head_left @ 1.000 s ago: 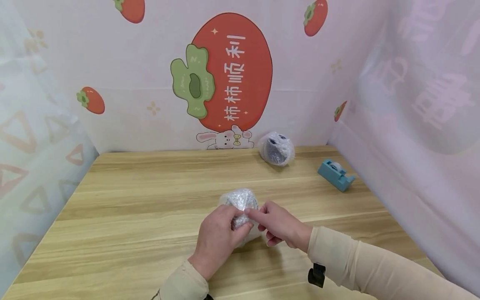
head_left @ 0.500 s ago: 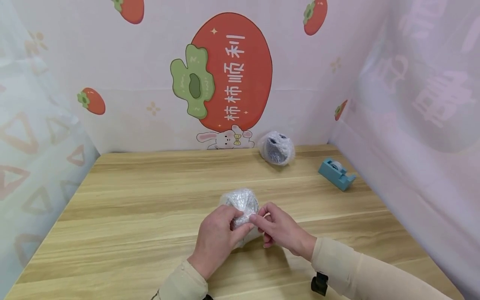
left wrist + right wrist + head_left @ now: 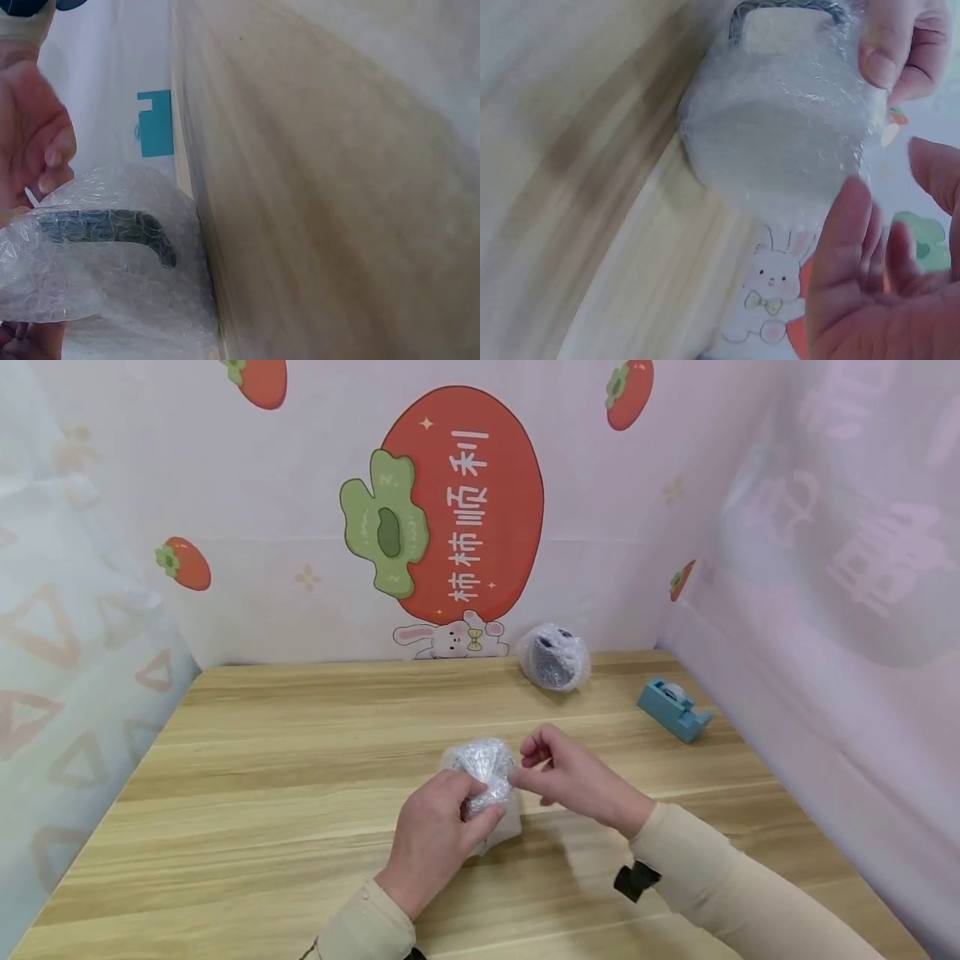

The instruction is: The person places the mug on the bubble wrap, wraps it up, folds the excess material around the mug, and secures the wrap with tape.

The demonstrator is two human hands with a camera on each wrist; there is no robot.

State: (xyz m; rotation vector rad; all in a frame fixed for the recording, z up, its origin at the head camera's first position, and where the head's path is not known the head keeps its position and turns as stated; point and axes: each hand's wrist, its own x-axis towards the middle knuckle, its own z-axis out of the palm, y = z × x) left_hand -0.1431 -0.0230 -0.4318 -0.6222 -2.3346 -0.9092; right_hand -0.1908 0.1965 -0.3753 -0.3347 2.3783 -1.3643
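A mug in clear bubble wrap (image 3: pixel 487 764) stands on the table in front of me. Its dark handle (image 3: pixel 112 226) shows through the wrap in the left wrist view. On top, my left hand (image 3: pixel 435 831) pinches the gathered wrap between thumb and fingers. My right hand (image 3: pixel 581 781) is just right of the mug, its fingers loosely bent and holding nothing. The right wrist view shows the right hand's fingers (image 3: pixel 847 240) spread beside the wrapped side; whether a fingertip touches the wrap is hard to tell.
A second bubble-wrapped object (image 3: pixel 555 658), dark inside, sits at the table's back edge. To its right lies a teal tape dispenser (image 3: pixel 675 710) with a roll in it. Printed cloth (image 3: pixel 615 510) hangs behind and on both sides of the wooden table (image 3: pixel 285 760).
My right hand has let go of the wrap's top, drawn away to the right and risen slightly, its fingers loosening. The left hand keeps its hold in the same place.
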